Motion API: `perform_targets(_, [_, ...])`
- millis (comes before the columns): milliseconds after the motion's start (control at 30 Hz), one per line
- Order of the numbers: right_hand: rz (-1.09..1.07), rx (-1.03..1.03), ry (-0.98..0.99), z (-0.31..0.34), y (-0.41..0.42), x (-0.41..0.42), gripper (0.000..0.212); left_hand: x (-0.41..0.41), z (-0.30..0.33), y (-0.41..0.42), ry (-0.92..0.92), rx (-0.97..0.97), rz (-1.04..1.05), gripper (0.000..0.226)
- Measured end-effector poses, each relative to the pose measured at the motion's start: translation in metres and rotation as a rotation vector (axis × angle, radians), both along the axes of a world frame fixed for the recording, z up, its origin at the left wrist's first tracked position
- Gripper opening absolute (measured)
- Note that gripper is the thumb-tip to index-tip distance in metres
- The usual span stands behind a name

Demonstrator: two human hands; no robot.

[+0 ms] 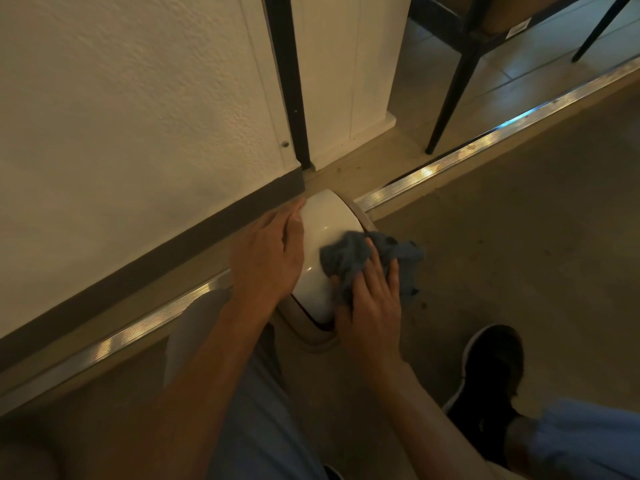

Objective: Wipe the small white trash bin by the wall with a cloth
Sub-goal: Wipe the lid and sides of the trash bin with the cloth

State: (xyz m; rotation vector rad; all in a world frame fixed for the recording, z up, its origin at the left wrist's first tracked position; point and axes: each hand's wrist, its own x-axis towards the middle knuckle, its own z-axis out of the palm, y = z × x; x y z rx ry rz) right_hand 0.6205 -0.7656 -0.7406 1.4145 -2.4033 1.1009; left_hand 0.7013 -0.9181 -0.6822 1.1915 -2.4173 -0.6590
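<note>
The small white trash bin [327,225] stands on the floor close to the wall, seen from above with its rounded lid facing me. My left hand [268,256] lies flat against the bin's left side, fingers pointing toward the wall. A crumpled blue-grey cloth [349,256] is pressed on the right part of the lid, and my right hand [372,299] is closed on it. Part of the cloth hangs over the bin's right edge. The bin's lower body is hidden under my hands.
A cream wall with a dark baseboard [166,251] runs along the left. A metal floor strip [485,140] crosses diagonally behind the bin. Black chair legs [450,88] stand at the upper right. My dark shoe [491,372] rests on the floor at the lower right.
</note>
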Motion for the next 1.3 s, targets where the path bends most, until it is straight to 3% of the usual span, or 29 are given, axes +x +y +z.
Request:
perform_targets(167, [0.177, -0.087, 0.052, 0.022, -0.039, -0.009, 0.043, 0.003, -0.009, -0.005, 0.014, 0.071, -0.037, 0.046])
perform_targets(467, [0.006, 0.112, 0.067, -0.012, 0.003, 0.010, 0.058, 0.001, -0.001, 0.000, 0.035, 0.061, 0.006, 0.049])
perform_targets(633, [0.098, 0.049, -0.040, 0.014, -0.028, -0.001, 0.060, 0.002, -0.005, 0.000, 0.034, 0.076, 0.017, 0.065])
perform_targets(733, [0.137, 0.031, -0.040, 0.005, -0.019, 0.004, 0.058, 0.003, -0.005, -0.001, 0.068, 0.125, 0.014, 0.064])
perform_targets(900, [-0.009, 0.019, -0.258, 0.000, 0.003, 0.043, 0.058, -0.001, 0.002, 0.004, 0.097, 0.145, 0.020, 0.064])
perform_targets(1000, [0.014, -0.010, -0.330, 0.011, -0.012, 0.038, 0.058, 0.001, -0.001, 0.003, 0.059, 0.124, -0.005, 0.059])
perform_targets(1200, [0.207, -0.013, -0.060, 0.029, -0.030, 0.004, 0.063, 0.003, -0.011, -0.006, -0.017, 0.099, -0.054, 0.070])
perform_targets(1300, [0.175, 0.116, -0.036, 0.036, -0.039, 0.002, 0.073, 0.006, -0.020, -0.011, -0.076, 0.049, -0.071, 0.046])
